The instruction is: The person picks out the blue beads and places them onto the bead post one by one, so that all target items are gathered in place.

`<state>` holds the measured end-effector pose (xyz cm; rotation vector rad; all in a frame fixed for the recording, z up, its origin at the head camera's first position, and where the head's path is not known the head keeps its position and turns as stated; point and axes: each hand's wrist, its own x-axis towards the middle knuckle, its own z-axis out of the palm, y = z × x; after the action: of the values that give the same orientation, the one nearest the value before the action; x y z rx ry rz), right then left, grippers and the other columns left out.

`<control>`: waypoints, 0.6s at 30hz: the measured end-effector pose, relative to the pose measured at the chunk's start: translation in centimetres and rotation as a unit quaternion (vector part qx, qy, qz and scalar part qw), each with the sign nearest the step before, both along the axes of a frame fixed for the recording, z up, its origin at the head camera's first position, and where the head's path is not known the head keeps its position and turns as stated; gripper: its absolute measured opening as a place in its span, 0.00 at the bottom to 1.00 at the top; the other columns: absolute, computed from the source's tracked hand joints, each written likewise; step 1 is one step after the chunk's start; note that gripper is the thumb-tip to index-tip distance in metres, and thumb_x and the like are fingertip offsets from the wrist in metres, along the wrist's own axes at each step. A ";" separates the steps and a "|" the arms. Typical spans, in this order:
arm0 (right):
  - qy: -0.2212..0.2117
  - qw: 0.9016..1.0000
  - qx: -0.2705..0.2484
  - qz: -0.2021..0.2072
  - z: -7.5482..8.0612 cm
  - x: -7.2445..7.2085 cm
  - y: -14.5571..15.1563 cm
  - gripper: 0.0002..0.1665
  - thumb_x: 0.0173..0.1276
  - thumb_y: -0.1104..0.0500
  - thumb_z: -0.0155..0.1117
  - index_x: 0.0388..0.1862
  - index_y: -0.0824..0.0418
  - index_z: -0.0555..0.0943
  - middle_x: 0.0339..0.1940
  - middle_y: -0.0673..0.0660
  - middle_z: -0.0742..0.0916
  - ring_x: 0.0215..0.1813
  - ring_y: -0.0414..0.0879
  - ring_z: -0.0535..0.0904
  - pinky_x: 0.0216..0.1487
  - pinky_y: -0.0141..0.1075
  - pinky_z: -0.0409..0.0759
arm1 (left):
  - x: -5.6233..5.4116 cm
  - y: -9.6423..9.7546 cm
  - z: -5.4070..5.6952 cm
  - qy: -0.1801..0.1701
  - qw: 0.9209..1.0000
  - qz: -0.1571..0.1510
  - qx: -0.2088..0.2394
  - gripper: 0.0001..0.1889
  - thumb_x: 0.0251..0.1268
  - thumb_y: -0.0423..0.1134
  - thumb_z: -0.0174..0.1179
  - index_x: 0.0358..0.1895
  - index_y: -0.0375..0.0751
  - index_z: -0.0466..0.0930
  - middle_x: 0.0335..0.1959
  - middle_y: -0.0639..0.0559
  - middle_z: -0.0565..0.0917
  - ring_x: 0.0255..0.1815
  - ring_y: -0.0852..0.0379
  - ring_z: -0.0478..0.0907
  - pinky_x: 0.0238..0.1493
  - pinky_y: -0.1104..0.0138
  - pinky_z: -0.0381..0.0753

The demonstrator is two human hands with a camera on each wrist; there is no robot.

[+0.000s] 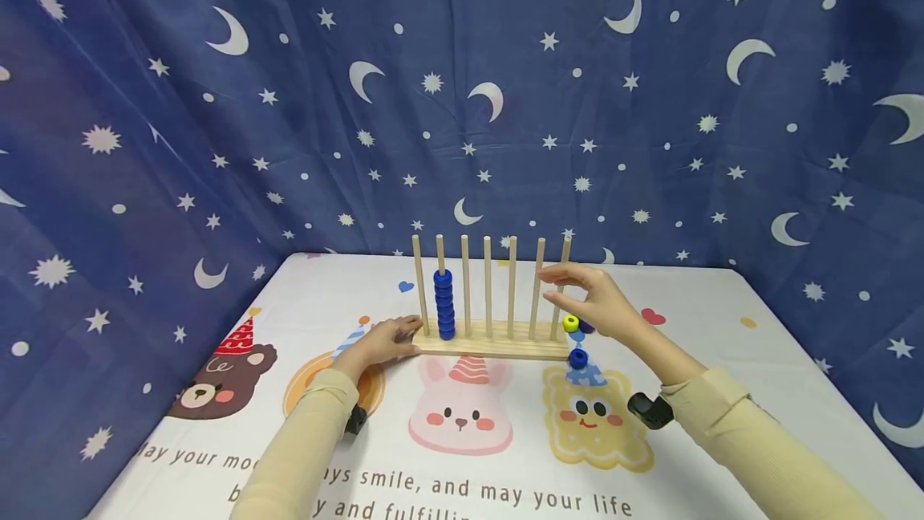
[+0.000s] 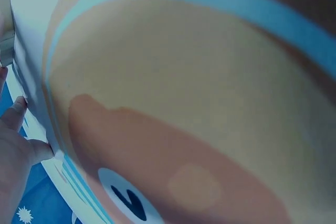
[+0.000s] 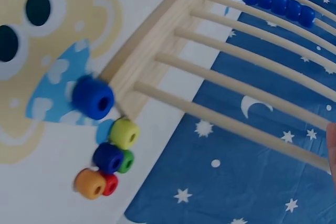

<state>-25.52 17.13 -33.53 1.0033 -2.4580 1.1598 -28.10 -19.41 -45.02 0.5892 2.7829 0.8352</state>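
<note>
A wooden peg rack [image 1: 491,350] with several upright pegs stands on the table. Blue beads [image 1: 444,305] are stacked on its second peg from the left. My left hand [image 1: 386,339] holds the left end of the base between thumb and fingers; in the left wrist view its fingers [image 2: 16,111] show only at the left edge. Up by the two rightmost pegs, my right hand [image 1: 588,295] has thumb and fingers apart, with nothing visible between them. A loose blue bead [image 3: 93,97] lies near the base's right end, beside a yellow bead [image 3: 125,133].
Behind the yellow bead, a dark blue bead [image 3: 108,158], a green bead [image 3: 126,161], an orange bead [image 3: 90,183] and a red bead [image 3: 110,184] lie close together. The white tablecloth [image 1: 462,472] carries cartoon prints. A navy curtain [image 1: 462,103] hangs behind the table.
</note>
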 end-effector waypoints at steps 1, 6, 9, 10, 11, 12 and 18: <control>0.004 1.000 0.003 0.000 -0.2 0.0 0.2 0.18 0.62 0.65 0.64 0.52 0.66 0.79 0.51 0.61 0.85 0.53 0.53 0.80 0.56 0.38 0.79 | 0.0 0.0 0.0 0.002 1.000 -0.001 -0.003 0.29 0.62 0.39 0.61 0.65 0.30 0.67 0.69 0.35 0.65 0.70 0.34 0.58 0.71 0.45 0.57; 0.021 1.000 0.009 -0.004 -0.9 0.1 1.3 0.18 0.60 0.66 0.66 0.50 0.66 0.80 0.49 0.61 0.86 0.51 0.52 0.81 0.54 0.24 0.77 | 0.1 0.1 0.2 0.017 1.000 -0.006 -0.012 0.29 0.61 0.39 0.61 0.65 0.30 0.67 0.69 0.34 0.65 0.70 0.33 0.59 0.70 0.42 0.56; 0.023 1.000 0.016 -0.007 -1.3 0.2 2.0 0.18 0.60 0.67 0.66 0.50 0.67 0.80 0.49 0.61 0.85 0.50 0.53 0.81 0.54 0.23 0.77 | 0.0 0.2 0.3 0.022 1.000 -0.004 -0.014 0.29 0.62 0.39 0.61 0.65 0.30 0.67 0.69 0.35 0.65 0.70 0.33 0.60 0.70 0.42 0.55; 0.021 1.000 0.021 -0.007 -1.5 0.3 2.3 0.18 0.60 0.67 0.66 0.50 0.67 0.80 0.49 0.61 0.86 0.50 0.54 0.81 0.53 0.24 0.77 | 0.0 0.2 0.3 0.020 1.000 -0.004 -0.016 0.29 0.62 0.39 0.61 0.65 0.30 0.67 0.69 0.35 0.65 0.70 0.33 0.59 0.70 0.42 0.55; 0.021 0.999 0.027 -0.008 -1.7 0.3 2.6 0.18 0.60 0.67 0.66 0.50 0.67 0.80 0.49 0.61 0.86 0.50 0.54 0.81 0.53 0.26 0.79 | 0.0 0.2 0.2 0.018 1.000 -0.003 -0.016 0.29 0.62 0.39 0.61 0.65 0.31 0.67 0.69 0.35 0.65 0.70 0.33 0.59 0.70 0.42 0.55; 0.018 0.999 0.034 -0.009 -1.9 0.4 2.9 0.19 0.59 0.67 0.66 0.50 0.67 0.80 0.49 0.61 0.86 0.49 0.54 0.82 0.52 0.27 0.80 | 0.1 0.2 0.2 0.016 1.000 -0.004 -0.016 0.29 0.62 0.39 0.61 0.65 0.31 0.67 0.69 0.35 0.65 0.70 0.33 0.59 0.70 0.42 0.56; 0.000 0.997 0.064 -0.032 -3.0 0.6 4.5 0.19 0.59 0.64 0.68 0.50 0.65 0.80 0.46 0.60 0.87 0.46 0.51 0.83 0.50 0.40 0.83 | 0.1 0.1 -0.1 0.013 1.000 -0.003 -0.013 0.29 0.61 0.39 0.61 0.65 0.31 0.67 0.69 0.35 0.65 0.70 0.33 0.59 0.70 0.41 0.55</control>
<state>-24.90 21.59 -36.52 0.9510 -2.5721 0.9926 -28.03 -19.27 -45.10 0.6086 2.8100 0.7949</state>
